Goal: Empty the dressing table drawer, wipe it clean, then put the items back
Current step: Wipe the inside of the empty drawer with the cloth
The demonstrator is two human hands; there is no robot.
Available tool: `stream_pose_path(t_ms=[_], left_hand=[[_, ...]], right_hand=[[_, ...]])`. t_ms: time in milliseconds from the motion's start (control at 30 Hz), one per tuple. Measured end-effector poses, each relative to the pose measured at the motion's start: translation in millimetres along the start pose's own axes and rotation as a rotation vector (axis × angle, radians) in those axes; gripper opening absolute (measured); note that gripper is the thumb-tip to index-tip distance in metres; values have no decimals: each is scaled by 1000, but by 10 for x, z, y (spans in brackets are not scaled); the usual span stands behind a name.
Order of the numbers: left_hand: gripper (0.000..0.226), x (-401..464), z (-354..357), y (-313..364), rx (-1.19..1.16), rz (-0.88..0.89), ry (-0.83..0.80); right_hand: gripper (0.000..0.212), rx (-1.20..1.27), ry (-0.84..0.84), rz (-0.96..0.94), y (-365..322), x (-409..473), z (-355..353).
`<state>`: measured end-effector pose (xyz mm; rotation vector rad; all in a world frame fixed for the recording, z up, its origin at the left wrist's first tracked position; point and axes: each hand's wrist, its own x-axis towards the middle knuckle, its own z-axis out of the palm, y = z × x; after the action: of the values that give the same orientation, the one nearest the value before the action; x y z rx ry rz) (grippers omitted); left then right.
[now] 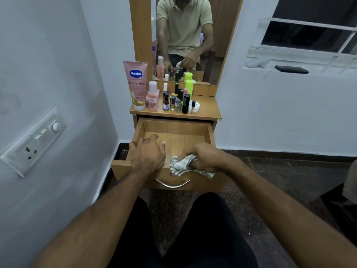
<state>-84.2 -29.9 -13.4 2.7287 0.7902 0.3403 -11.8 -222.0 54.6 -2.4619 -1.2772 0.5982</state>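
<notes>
The wooden drawer (185, 130) of the dressing table stands pulled out, and nothing lies on the part of its floor that shows. My right hand (202, 157) grips a striped grey-and-white cloth (181, 165) at the drawer's front right edge. My left hand (148, 153) rests on the front left edge with its fingers loosely bent, holding nothing. On the table top (208, 109) stand a pink Vaseline tube (136, 84), a pink bottle (153, 97), several small nail polish bottles (172, 102), a black tube (185, 103) and a neon green bottle (189, 88).
A mirror (185, 35) rises behind the table top. A white wall with a switch panel (36, 140) is close on the left. A window sill at the right holds a dark phone (291, 69). The drawer's metal handle (172, 184) is just above my knees.
</notes>
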Motion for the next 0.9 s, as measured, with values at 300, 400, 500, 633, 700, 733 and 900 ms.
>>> stream_pose_path(t_ms=[300, 400, 500, 633, 700, 733, 900], left_hand=[[45, 49, -237, -409, -145, -195, 4], [52, 53, -286, -830, -42, -355, -112], [50, 52, -244, -920, -292, -469, -176], [49, 45, -192, -913, -432, -488, -208], [52, 56, -189, -946, -550, -496, -249], [53, 63, -199, -953, -618, -498, -268], [65, 83, -296, -1009, -1018, -589, -360]], right_hand=[[44, 173, -105, 86, 303, -60, -222], [42, 190, -118, 70, 278, -23, -196], [40, 194, -112, 24, 132, 79, -114], [41, 155, -120, -39, -171, 325, 15], [41, 141, -113, -61, -311, 433, 86], [41, 130, -101, -69, -377, 480, 125], [38, 99, -47, -156, -805, 753, 344]])
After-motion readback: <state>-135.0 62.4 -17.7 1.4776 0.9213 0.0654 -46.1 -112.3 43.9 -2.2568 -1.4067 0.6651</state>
